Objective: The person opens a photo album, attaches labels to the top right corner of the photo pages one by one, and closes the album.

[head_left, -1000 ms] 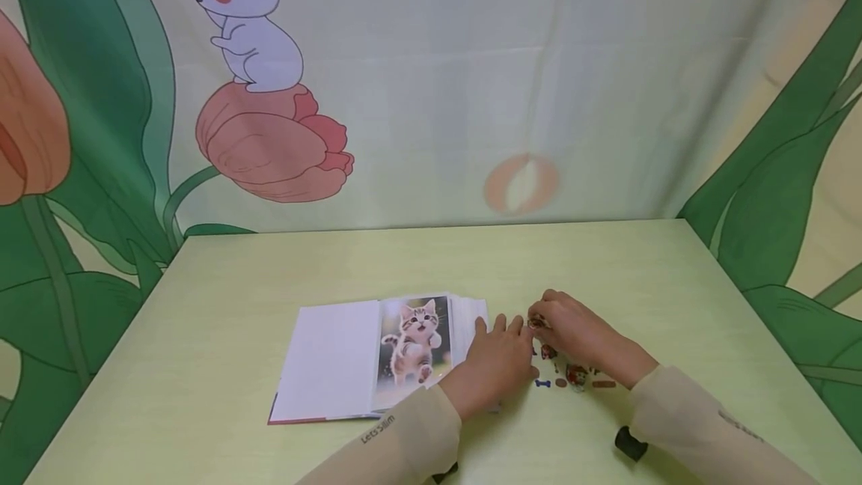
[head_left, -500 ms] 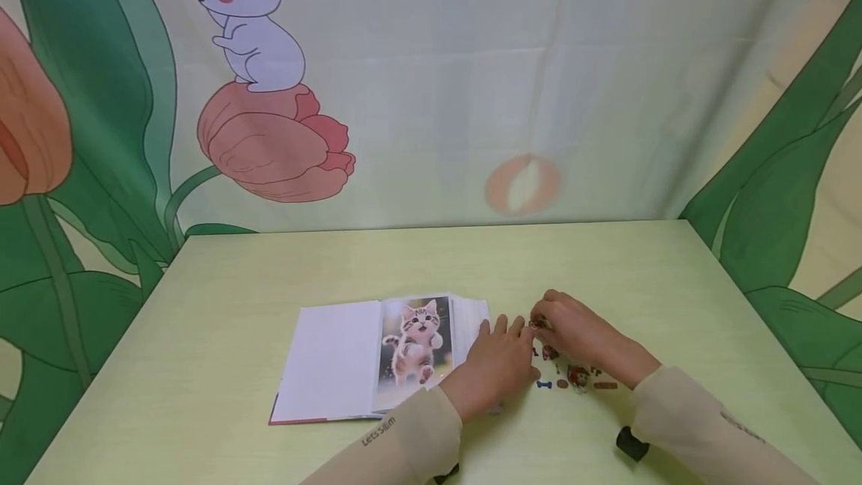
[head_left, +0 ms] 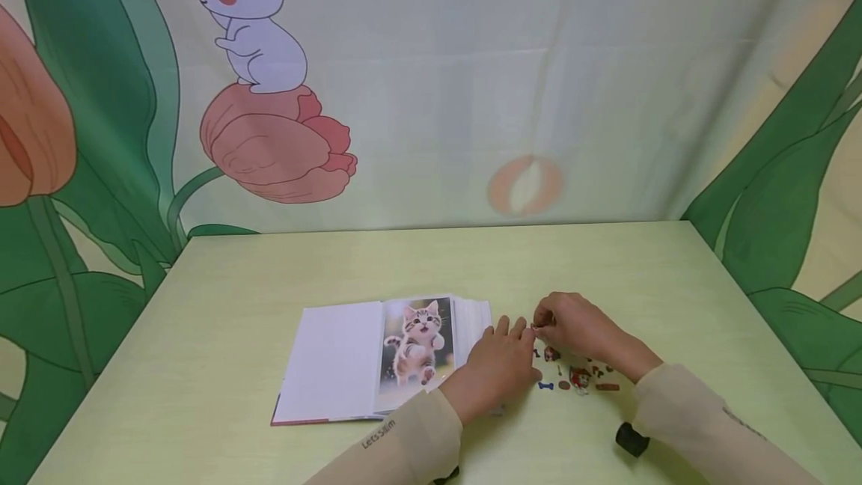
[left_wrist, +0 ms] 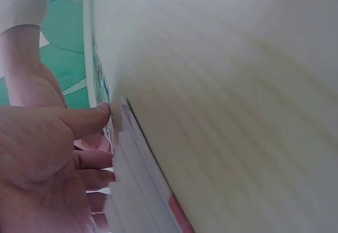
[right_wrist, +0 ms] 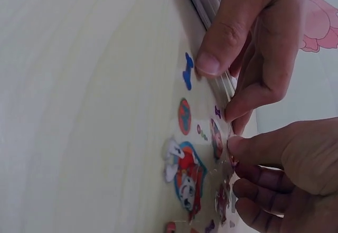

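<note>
A clear sticker sheet (right_wrist: 203,111) lies on the table right of an open photo album (head_left: 340,361). On it are a blue bone sticker (right_wrist: 187,72), a cartoon dog sticker (right_wrist: 186,177) and several smaller ones. My left hand (head_left: 498,365) rests on the sheet's left side beside the album pages, its fingers extended and thumb tip near the bone. At the upper part of the sheet, my right hand (head_left: 582,328) pinches a small reddish sticker (right_wrist: 234,159) between thumb and fingers; most of it is hidden. Whether it still touches the sheet I cannot tell.
The album's right page shows a kitten picture (head_left: 417,346); its left page is plain white. A small black cylinder (head_left: 631,439) sits by my right sleeve. Behind the pale green table (head_left: 222,290) hangs a printed curtain (head_left: 431,96).
My right hand has turned and shifted slightly, and the sticker that showed at its fingertips is now mostly hidden. More stickers show below its palm. My left hand stays in place.
</note>
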`<state>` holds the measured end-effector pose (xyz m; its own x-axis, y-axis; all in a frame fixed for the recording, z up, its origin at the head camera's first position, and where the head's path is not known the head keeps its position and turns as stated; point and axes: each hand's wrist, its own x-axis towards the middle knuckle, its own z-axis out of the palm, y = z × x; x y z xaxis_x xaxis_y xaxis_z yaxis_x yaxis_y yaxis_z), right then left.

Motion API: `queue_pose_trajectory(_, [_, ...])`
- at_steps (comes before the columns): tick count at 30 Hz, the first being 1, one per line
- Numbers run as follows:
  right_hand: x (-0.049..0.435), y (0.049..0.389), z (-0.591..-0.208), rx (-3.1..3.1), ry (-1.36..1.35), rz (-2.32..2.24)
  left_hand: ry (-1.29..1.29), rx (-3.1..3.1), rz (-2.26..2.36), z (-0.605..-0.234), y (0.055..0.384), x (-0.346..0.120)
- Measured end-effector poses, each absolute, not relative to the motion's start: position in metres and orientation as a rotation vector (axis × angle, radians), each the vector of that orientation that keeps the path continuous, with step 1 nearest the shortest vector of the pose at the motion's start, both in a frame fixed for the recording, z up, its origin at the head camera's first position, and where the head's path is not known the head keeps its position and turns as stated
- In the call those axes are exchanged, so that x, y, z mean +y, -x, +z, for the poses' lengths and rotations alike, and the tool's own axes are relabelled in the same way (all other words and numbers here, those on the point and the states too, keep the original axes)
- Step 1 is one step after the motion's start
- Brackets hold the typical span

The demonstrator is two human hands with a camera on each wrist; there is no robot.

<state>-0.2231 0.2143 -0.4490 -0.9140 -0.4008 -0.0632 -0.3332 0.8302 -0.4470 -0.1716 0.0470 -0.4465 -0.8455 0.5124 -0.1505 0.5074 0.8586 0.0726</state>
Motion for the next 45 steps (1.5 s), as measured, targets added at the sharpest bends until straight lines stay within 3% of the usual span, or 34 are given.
queue_pose_trajectory(45, [0.239, 0.213, -0.45, 2.784, 0.444, -1.053, -0.804, 2.804, 0.118, -0.446, 0.176, 0.04])
